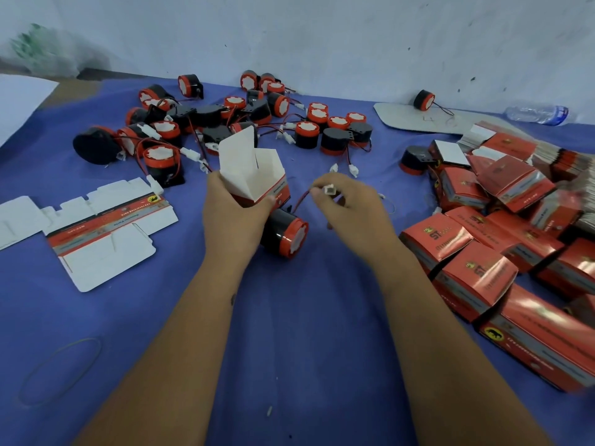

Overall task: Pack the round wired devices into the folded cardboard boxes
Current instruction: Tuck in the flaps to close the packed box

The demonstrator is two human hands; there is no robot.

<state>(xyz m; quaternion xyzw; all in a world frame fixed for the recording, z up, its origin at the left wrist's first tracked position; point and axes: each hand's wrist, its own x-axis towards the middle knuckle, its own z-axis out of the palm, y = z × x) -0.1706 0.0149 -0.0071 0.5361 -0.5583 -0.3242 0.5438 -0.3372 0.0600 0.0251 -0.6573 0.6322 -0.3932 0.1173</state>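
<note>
Left hand [233,207]: fingers curled round an opened cardboard box [254,175], held upright with its white flaps standing open.
Right hand [351,207]: fingers [318,196] pinching a white connector [329,190] on the end of a red and black wire [301,199].
Device in work [285,233]: round, black body with a red rim and white face; lies on its side on the tabletop just below the left fingers, touching the held box, between the two hands. Its wire runs up toward the right fingers.
Loose devices [225,120]: a scattered heap of the same round wired units, beyond both hands toward the wall; wires and white plugs tangled among them.
Single device [423,100]: apart from the heap, far beyond the right fingers, resting on a pale flat sheet [405,119].
Filled boxes [483,252]: red printed cartons piled to the right of the right fingers.
Flat cartons [96,230]: unfolded box blanks, white side up, well to the left of the left fingers.
Rubber band [61,371]: thin loop, near the left forearm.
Water bottle [536,114]: clear, lying on its side by the wall, far right.
Tabletop [306,333]: covered in blue cloth.
</note>
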